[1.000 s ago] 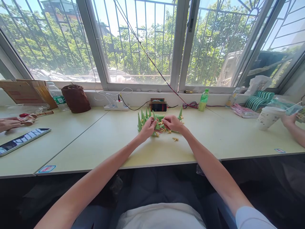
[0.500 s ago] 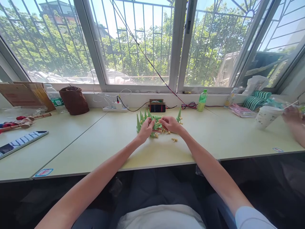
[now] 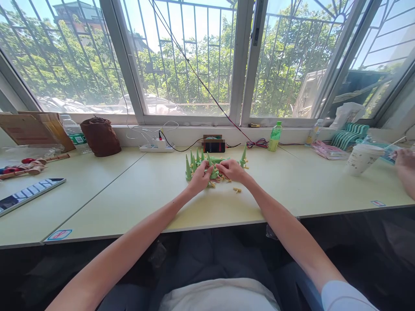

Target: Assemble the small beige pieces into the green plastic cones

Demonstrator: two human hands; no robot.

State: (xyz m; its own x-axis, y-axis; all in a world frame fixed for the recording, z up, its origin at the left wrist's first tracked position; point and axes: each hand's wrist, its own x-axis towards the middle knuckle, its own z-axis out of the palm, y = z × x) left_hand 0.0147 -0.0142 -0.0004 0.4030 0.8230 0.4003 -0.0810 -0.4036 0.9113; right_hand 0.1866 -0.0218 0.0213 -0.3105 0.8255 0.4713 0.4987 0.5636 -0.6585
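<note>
In the head view, my left hand (image 3: 200, 178) is closed around a green cone (image 3: 213, 173) whose tip points up. Close against it, the fingers of my right hand (image 3: 234, 169) are pinched together at the cone's side; whatever lies between them is too small to make out. Several more green cones (image 3: 188, 169) stand upright just beyond my left hand. Another green cone (image 3: 243, 157) stands past my right hand. Small yellow pegs (image 3: 237, 190) lie scattered on the table below and beside my hands. My fingers hide part of the pile.
A phone (image 3: 214, 146) leans at the back of the pale table (image 3: 136, 198). A power strip (image 3: 157, 148), a brown bag (image 3: 100, 136) and a green bottle (image 3: 275, 136) stand along the wall. At right are a white cup (image 3: 362, 160) and another person's hand (image 3: 406, 166).
The green cone between my hands now shows more plainly, its tip turned up. My hands have barely shifted. The other person's hand at right has moved slightly away from the cup.
</note>
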